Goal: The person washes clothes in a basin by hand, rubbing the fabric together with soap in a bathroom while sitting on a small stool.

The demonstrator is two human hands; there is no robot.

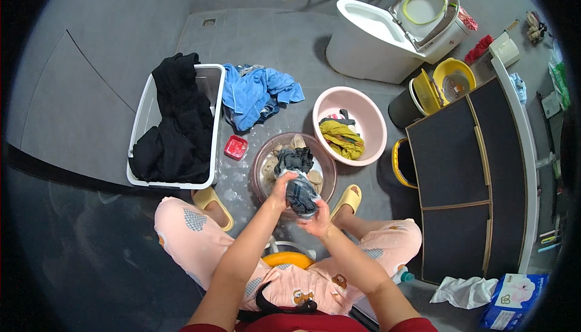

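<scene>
Head view: blue printed pack (514, 302); hands (282, 190) (317, 219) around cloth (301, 195)

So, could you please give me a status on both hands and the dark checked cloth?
Left hand and right hand both gripping the dark checked cloth. Cloth bunched over the brown basin, pale laundry inside. Nothing visibly in the way.

Pink trousers (209, 235), yellow slippers (350, 196), apparently short red sleeves (414, 326)
</scene>
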